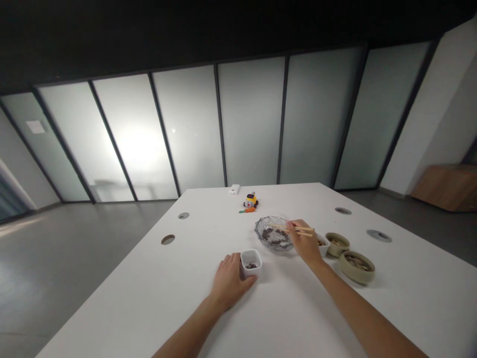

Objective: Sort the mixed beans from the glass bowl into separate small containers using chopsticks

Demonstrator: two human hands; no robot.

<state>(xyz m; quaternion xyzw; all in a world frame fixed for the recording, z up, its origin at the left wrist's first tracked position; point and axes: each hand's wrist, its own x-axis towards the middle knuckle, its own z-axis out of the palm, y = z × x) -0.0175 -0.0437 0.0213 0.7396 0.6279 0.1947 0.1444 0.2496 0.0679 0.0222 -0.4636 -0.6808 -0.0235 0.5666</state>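
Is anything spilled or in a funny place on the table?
Nothing looks spilled: the dark bits sit inside the glass dish, under the chopsticks in the right hand, and in the small white cup the left hand holds. The only odd thing is a yellow toy with an orange carrot-like piece, beyond the dishes.

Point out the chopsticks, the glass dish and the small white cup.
chopsticks (pixel 283 227): head view, shafts over the dish.
glass dish (pixel 258 229): head view, left rim.
small white cup (pixel 251 271): head view, front wall.
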